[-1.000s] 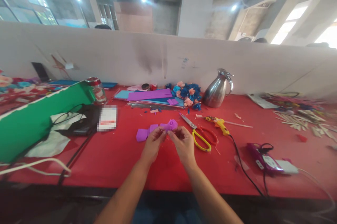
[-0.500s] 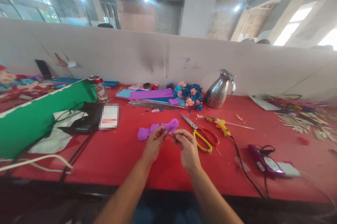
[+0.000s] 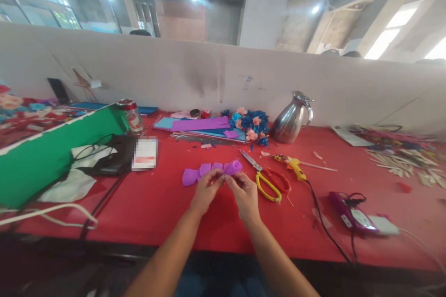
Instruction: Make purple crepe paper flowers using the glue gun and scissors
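Note:
A purple paper flower point(image 3: 232, 167), rolled tight with its spiral end pointing right, is held just above the red table. My left hand point(image 3: 208, 188) pinches its lower left part. Close against it, my right hand point(image 3: 245, 191) has thumb and fingers closed on the same flower from below and the right. The fingertips hide the flower's base. Several cut purple paper pieces point(image 3: 190, 177) lie in a row behind and to the left of my left hand. Right of my right hand rest scissors point(image 3: 267, 184) with one yellow and one red handle, blades pointing away.
A yellow hot glue gun point(image 3: 295, 167) lies beyond the scissors, its black cord running toward the front edge. Purple and blue paper sheets point(image 3: 200, 124), blue and pink paper flowers point(image 3: 253, 125) and a steel jug point(image 3: 291, 120) stand along the back. A green panel point(image 3: 59, 157) borders the left.
The flower has tipped over to the right, from more upright to nearly lying. My right hand has shifted closer to my left, fingers now under and around the flower.

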Tool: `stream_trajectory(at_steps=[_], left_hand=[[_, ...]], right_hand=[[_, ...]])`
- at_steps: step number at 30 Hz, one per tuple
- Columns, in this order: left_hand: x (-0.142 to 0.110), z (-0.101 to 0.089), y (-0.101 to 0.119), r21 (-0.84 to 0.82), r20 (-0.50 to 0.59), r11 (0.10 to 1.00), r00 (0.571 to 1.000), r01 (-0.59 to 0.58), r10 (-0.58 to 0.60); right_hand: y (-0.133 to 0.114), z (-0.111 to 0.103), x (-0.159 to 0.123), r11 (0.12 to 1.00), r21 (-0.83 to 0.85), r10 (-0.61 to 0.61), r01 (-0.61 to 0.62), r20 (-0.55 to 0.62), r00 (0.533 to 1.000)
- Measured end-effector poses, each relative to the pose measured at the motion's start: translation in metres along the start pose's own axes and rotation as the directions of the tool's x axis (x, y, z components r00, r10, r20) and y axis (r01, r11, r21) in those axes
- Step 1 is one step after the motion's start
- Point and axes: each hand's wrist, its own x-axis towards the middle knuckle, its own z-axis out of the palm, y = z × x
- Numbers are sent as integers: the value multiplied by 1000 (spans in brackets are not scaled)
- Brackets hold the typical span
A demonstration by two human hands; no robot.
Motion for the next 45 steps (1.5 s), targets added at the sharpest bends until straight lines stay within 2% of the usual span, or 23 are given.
stream_trajectory(at_steps=[3, 9, 16, 20, 24, 28, 31, 36, 45], left_hand=[[0, 0, 2, 30, -59, 999, 998, -29, 31], [0, -2, -2, 89, -150, 995, 988, -32, 45], [-1, -3, -1, 191, -135, 977, 983, -98, 125], [-2, -2, 3, 130, -132, 989, 987, -75, 92], [-1, -2, 3, -69, -172, 997, 984, 25, -37], [1, 0, 4, -194, -114, 980, 991, 51, -74], [0, 2, 7, -198, -76, 978, 994, 62, -78], [0, 4, 7, -198, -79, 973, 988, 118, -136], [1, 2, 5, -19, -29, 997, 997, 75, -76]], right_hand=[[1, -3, 0, 1000, 0, 11, -11, -26, 1000], [0, -3, -1, 997, 7, 72, -73, 19, 997], [0, -1, 0, 996, 29, 84, -83, -30, 996], [-2, 1, 0, 995, 41, 93, -91, -43, 995], [0, 1, -2, 994, 72, 82, -81, -18, 996], [5, 0, -3, 996, 72, 49, -51, 30, 998], [7, -1, -4, 999, 42, 33, -35, 34, 999], [8, -1, -4, 997, -70, 20, -20, -2, 1000], [12, 2, -5, 978, -193, -73, 79, 38, 997]])
